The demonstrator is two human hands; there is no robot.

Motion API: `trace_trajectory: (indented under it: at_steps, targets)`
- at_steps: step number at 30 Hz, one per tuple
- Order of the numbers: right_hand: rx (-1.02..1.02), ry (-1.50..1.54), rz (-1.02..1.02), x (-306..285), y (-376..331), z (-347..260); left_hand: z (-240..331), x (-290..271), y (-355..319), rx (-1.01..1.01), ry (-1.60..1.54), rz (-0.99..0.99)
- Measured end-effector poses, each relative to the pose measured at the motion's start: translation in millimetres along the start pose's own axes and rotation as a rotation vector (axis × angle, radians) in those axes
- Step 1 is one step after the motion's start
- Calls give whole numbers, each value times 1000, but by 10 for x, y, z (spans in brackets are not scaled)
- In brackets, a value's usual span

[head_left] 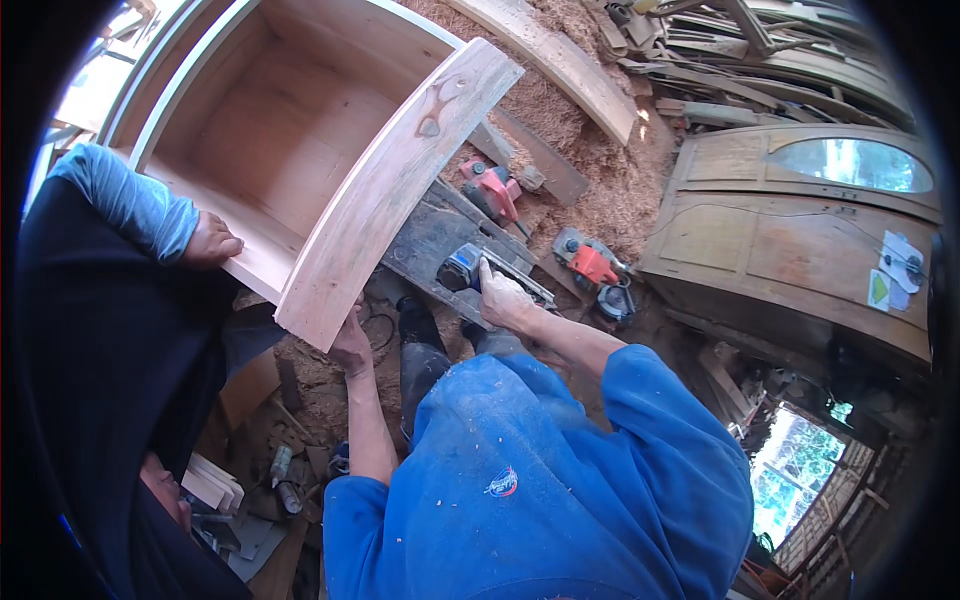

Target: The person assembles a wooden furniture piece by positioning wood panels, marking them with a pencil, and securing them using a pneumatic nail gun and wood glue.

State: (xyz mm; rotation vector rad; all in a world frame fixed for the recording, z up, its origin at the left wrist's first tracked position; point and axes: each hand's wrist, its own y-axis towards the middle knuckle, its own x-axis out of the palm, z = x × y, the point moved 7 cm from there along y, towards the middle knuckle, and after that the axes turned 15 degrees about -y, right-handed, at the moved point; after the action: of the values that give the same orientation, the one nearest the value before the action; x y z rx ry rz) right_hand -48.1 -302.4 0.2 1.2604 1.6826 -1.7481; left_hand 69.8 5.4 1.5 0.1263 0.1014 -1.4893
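A wide light wooden board (400, 190) with knots lies slanted over the front of a wooden cabinet carcass (270, 120). Its lower end is gripped by my left hand (350, 342), closed with the fingers partly hidden under the wood. My right hand (508, 298) is closed on a blue-and-black tool (461, 268) with a long narrow metal strip; its exact kind is unclear. That tool rests on a dark worn bench board (425, 240). Another person's hand (211, 240), below a light blue sleeve, rests on the cabinet's near edge.
A red power planer (492, 190) and a red-and-grey power tool (588, 262) lie right of the bench among wood shavings (635, 190). A panelled wooden door (790, 235) with an oval pane stands at right. Planks (560, 65) lie at the back; offcuts (212, 484) lie lower left.
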Motion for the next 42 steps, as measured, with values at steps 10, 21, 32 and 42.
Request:
trace_trajectory:
  at_steps: [10, 21, 32, 42]
  targets:
    - [72, -1, 318, 1693, 816, 169, 115, -553, 155, 128, 335, -188]
    - [109, 93, 340, 1498, 679, 249, 317, -397, 218, 88, 257, -186]
    - [-128, 609, 1064, -1220, 942, 648, 40, -725, -51, -339, 169, -245]
    - [-58, 584, 1000, -1740, 1318, 1333, 2572, 2182, 80, 143, 577, -794]
